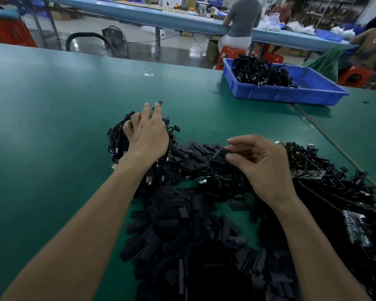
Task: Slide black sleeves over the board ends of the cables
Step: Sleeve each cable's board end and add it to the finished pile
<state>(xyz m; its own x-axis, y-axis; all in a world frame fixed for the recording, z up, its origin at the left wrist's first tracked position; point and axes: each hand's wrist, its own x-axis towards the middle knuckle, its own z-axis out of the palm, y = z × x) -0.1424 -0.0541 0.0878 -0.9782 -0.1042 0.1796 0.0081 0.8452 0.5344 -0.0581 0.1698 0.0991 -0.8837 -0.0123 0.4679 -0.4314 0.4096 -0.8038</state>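
My left hand (147, 133) reaches forward with its fingers spread and fairly straight, resting on a bundle of black cables (118, 140) at the left of the heap. My right hand (263, 166) pinches the small board end of a cable (220, 153) between thumb and forefinger, just above the heap. A large pile of flat black sleeves (182, 235) covers the table between my forearms and runs up toward both hands. One loose sleeve (160, 102) lies just beyond my left fingertips. More tangled cables with bare boards (334, 183) lie to the right of my right hand.
A blue plastic bin (291, 95) holding a heap of black cables (261, 71) stands at the back right of the green table (52, 127). Beyond the table edge, people sit on red stools at another long bench. A fan stands on the floor.
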